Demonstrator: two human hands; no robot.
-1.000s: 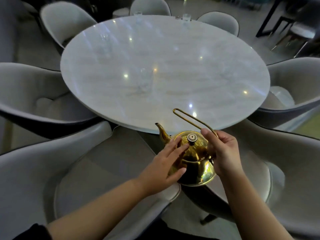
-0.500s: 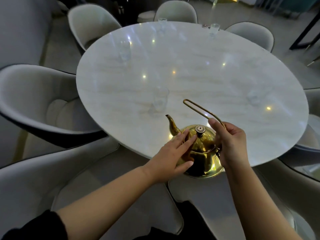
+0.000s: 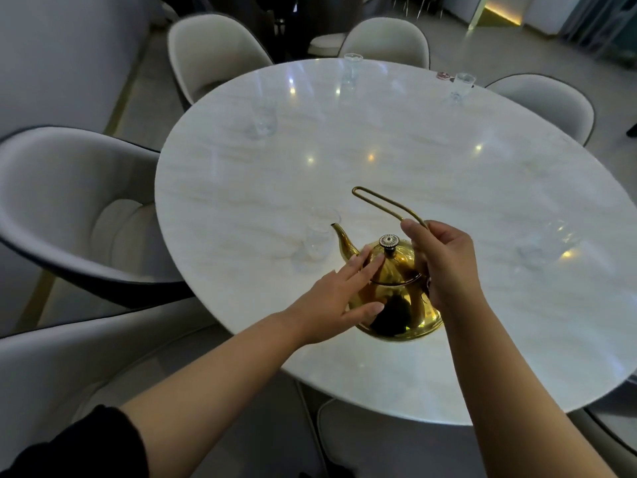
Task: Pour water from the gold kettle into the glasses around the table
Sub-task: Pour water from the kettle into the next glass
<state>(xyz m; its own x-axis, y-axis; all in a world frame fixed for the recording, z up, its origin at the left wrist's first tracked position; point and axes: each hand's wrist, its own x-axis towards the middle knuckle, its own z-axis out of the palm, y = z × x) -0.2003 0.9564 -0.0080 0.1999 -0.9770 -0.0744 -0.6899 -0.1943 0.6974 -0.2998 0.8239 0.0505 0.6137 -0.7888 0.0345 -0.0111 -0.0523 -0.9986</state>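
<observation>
Two hands we used | right hand (image 3: 444, 260) curled round kettle (image 3: 400, 315) handle (image 3: 382, 203), likely to tilt | left hand (image 3: 325, 303) flat, likely steadying lid (image 3: 398, 262)

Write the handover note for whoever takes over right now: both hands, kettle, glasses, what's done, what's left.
Right hand: grips the wire handle of the gold kettle.
Left hand: straight fingers rest on the kettle's lid and side.
Kettle: upright over the near part of the table, spout beside the nearest glass, not pouring.
Others: left glass, far glass, far-right glass, right glass.
Done: cannot tell whether any glass holds water.
Left: pour into the nearest glass, then go round.
</observation>
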